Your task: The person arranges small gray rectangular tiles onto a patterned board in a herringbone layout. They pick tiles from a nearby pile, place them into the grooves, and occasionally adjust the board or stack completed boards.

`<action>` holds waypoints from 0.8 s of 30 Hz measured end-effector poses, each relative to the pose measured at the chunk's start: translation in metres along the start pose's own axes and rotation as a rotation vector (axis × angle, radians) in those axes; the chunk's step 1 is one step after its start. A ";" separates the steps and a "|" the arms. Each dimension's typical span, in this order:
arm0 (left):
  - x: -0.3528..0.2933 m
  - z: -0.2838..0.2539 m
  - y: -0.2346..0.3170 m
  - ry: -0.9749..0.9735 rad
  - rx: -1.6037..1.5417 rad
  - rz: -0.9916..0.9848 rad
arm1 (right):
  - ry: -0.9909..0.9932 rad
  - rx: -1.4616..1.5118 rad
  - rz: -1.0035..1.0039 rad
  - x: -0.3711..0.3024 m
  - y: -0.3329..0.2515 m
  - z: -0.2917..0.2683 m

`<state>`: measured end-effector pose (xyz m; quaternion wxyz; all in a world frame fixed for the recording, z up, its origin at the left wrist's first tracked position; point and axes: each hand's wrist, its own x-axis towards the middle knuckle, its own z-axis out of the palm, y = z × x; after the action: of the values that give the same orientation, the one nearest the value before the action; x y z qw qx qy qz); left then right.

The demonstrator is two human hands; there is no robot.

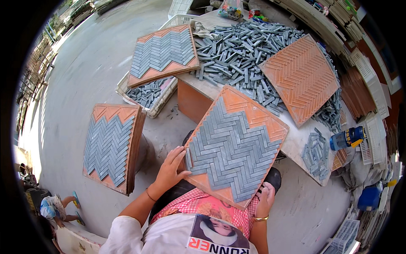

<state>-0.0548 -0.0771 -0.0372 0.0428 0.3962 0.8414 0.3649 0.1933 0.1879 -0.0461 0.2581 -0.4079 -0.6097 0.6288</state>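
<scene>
An orange mould board [275,125] rests tilted over my lap, its herringbone grooves largely filled with grey strip tiles [230,148]. Bare orange grooves show at its upper right and along its lower edge. My left hand [171,167] grips the board's left edge, thumb and fingers apart, beside a narrow tile piece [188,158] at that rim. At the lower right edge, my right hand [265,199] holds the board with bent fingers, partly hidden by it.
Loose grey strips [241,55] are heaped on the table [292,142], with an unfilled orange board [302,78] on top. A filled board [163,53] overlaps a white crate [157,108]. Stacked boards [108,146] stand left. A blue bottle [347,138] lies right. A child [59,208] is lower left.
</scene>
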 end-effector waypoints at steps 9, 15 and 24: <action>0.015 -0.019 0.026 -0.091 0.292 -0.044 | -0.435 -0.500 -0.624 0.011 -0.076 0.081; -0.007 -0.003 0.014 0.045 -0.042 -0.135 | -0.799 -0.675 -0.813 0.031 -0.078 0.191; -0.015 0.002 0.015 0.081 -0.171 -0.143 | -1.022 -0.864 -0.643 0.049 -0.082 0.212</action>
<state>-0.0348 -0.0801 -0.0320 0.0684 0.3147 0.8344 0.4473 -0.0230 0.1205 0.0082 -0.0699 0.0688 -0.9362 0.3376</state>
